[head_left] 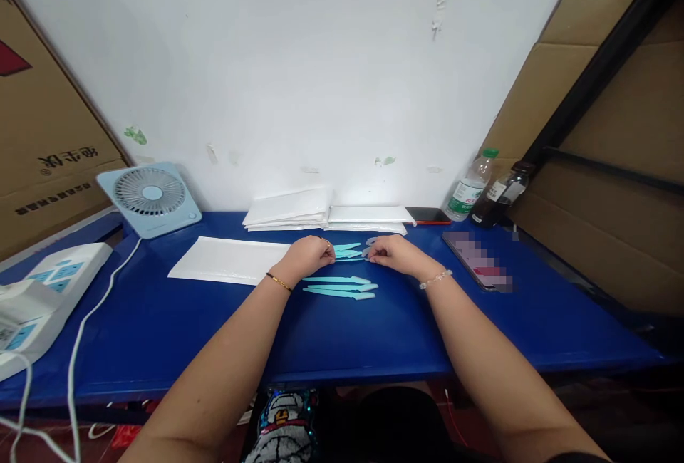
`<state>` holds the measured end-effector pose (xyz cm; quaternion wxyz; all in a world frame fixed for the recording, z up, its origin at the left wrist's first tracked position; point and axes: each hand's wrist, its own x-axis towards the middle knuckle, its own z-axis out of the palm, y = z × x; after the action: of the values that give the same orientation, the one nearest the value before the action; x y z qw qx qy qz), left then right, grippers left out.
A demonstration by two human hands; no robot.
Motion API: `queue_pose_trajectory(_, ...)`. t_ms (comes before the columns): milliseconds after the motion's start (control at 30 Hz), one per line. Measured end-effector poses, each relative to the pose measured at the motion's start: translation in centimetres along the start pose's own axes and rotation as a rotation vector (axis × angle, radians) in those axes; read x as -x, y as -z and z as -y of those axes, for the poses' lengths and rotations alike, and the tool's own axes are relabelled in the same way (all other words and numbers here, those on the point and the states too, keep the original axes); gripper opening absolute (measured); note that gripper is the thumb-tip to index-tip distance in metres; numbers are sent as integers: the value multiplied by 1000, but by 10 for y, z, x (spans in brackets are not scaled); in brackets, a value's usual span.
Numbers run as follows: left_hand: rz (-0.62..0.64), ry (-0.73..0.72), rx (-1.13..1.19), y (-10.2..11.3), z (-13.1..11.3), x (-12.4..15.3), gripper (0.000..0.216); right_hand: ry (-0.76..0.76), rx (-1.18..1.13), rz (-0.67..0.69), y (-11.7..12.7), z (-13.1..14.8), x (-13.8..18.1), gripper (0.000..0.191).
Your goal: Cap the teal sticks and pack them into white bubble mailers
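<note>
Slim turquoise eyebrow razors lie on the blue table in front of me. Three razors (342, 288) sit nearest, side by side with their handles to the left and pale caps to the right. Beyond them, several more razors (348, 247) lie between my hands. My left hand (307, 258) is closed, its thumb and fingertips pinching the left end of one razor (350, 259). At that razor's right end, my right hand (395, 255) is closed in a pinch too. The fingers partly cover both ends. A white padded envelope (227, 260) lies flat, partly behind my left hand.
White envelopes (288, 208) are stacked against the wall, with a dark phone (428, 216) beside them. Two bottles (470, 189) and another phone (475, 260) are at right. A light-blue fan (152, 196) and a white power strip (58, 285) with cables stand at left.
</note>
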<state>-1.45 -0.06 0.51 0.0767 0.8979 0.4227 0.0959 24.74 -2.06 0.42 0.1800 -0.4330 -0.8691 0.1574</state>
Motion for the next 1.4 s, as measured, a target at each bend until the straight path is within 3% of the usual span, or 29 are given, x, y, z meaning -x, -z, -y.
queue_pose_trajectory(533,35,-52,81,-2,-7,-1,13,93,-47,-11,-12,12,-6,10)
queue_pose_trajectory(633,24,-37,85,-1,-4,1,15,-5,-105,-98,-1,7,-1,12)
queue_pose_trajectory(733,-76,7,2,1,0,2,23,-192,-88,-219,20,-3,10,15)
queue_pose_trajectory(867,-83,35,-69,2,2,2,23,-364,-26,-51,34,-10,21,13)
queue_pose_trajectory(1033,-82,35,-40,-1,5,-2,18,-453,-33,162,26,-6,18,14)
queue_pose_trajectory(1400,-61,147,286,-7,13,-3,21,-397,-95,162,17,-5,13,12)
